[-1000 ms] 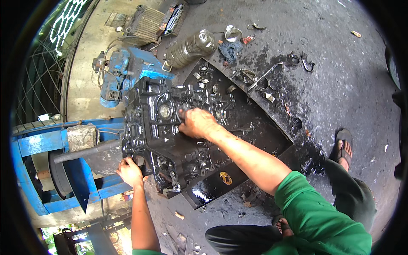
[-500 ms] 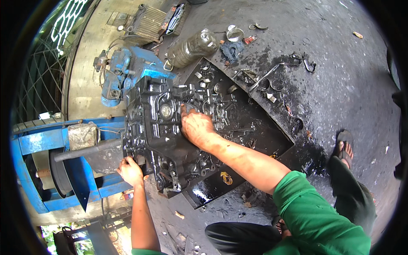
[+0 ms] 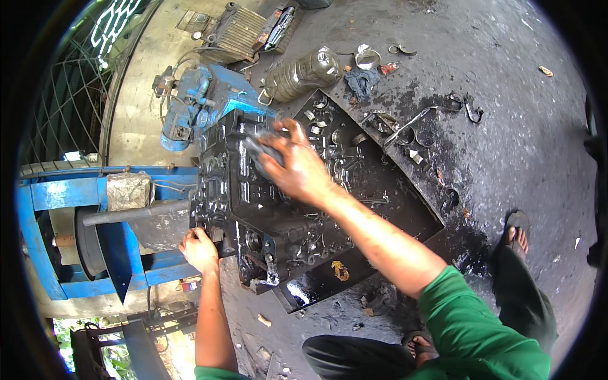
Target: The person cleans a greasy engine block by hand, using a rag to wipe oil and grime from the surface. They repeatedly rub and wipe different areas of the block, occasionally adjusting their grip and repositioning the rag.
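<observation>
A black, oily engine block [image 3: 244, 212] lies on its side at the middle, mounted against a blue stand [image 3: 57, 193]. My left hand [image 3: 200, 249] grips its near left edge, fingers curled around it beside a round brownish part [image 3: 217, 235]. Over the upper part of the block is my right hand [image 3: 297, 168], its fingers closed on a dark grey object [image 3: 265, 152] smeared by motion. Whether this is a cloth or a hard part, I cannot make out. The round opening in the block seen earlier is now behind that hand.
A black oily tray [image 3: 405, 212] with several small metal parts sits right of the block. Behind it are a plastic bottle [image 3: 304, 75], a blue machine [image 3: 190, 104] and a finned metal unit [image 3: 235, 31]. Metal straps [image 3: 411, 123] lie on the oil-stained floor.
My right hand has risen from the round opening toward the block's far side, carrying the dark grey object. The left hand keeps its place on the edge. The whole view has shifted slightly.
</observation>
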A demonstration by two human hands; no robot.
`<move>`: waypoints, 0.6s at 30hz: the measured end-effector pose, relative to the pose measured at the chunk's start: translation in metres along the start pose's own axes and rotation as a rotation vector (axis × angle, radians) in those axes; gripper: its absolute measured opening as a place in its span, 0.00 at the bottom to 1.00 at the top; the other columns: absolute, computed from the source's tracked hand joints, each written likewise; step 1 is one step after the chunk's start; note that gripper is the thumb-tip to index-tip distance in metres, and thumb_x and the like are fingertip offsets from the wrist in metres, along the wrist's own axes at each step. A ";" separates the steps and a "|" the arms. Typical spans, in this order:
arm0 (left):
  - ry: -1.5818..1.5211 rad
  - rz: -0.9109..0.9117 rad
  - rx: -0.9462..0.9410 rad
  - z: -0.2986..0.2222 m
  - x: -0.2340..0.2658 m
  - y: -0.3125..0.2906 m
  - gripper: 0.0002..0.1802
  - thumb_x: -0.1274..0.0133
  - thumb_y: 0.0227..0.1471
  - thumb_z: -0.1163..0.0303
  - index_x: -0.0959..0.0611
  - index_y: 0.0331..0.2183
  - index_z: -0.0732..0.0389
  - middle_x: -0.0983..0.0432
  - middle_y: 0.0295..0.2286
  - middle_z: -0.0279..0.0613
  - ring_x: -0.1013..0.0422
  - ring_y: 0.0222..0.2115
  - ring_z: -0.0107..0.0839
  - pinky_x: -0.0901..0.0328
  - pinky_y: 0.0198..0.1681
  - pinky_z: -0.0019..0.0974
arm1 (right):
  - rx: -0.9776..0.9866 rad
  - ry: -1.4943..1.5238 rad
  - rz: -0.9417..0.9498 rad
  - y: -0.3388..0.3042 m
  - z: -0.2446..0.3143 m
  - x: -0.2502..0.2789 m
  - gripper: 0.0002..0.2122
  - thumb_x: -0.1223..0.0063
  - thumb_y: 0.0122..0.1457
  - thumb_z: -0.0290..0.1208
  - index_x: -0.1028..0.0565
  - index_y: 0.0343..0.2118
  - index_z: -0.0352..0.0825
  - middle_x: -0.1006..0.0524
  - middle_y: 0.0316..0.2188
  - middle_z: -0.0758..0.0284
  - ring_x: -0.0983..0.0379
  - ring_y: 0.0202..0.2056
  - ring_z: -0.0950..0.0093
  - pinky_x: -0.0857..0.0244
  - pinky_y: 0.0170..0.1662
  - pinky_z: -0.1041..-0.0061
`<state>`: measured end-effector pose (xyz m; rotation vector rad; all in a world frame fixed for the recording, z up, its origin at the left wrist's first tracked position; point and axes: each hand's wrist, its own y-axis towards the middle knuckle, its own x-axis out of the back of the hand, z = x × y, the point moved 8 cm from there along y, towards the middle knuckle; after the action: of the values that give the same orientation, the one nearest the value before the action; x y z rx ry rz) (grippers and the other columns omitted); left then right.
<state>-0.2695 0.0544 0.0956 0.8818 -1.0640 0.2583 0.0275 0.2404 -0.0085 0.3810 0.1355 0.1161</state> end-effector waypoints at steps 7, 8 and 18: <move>-0.004 -0.016 0.024 -0.002 0.003 -0.003 0.23 0.58 0.57 0.58 0.16 0.37 0.65 0.22 0.41 0.54 0.33 0.48 0.55 0.41 0.56 0.50 | -0.035 -0.233 -0.023 0.011 0.023 -0.063 0.19 0.47 0.55 0.31 0.25 0.50 0.33 0.25 0.43 0.55 0.30 0.48 0.56 0.32 0.50 0.64; -0.012 -0.015 0.023 -0.002 0.003 -0.003 0.22 0.58 0.57 0.58 0.16 0.37 0.66 0.22 0.41 0.54 0.33 0.48 0.55 0.41 0.56 0.50 | -0.034 -0.218 0.019 0.010 0.021 -0.063 0.19 0.47 0.55 0.31 0.25 0.50 0.33 0.25 0.42 0.54 0.30 0.48 0.56 0.32 0.50 0.63; 0.015 -0.005 -0.008 -0.001 -0.001 0.000 0.22 0.59 0.58 0.59 0.17 0.38 0.66 0.23 0.42 0.52 0.33 0.48 0.54 0.42 0.57 0.50 | -0.039 0.190 0.223 -0.025 0.022 -0.047 0.16 0.41 0.52 0.29 0.26 0.45 0.34 0.23 0.40 0.54 0.24 0.41 0.55 0.30 0.47 0.62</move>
<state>-0.2692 0.0549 0.0949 0.8743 -1.0481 0.2557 -0.0132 0.2029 0.0079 0.3445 0.2776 0.3746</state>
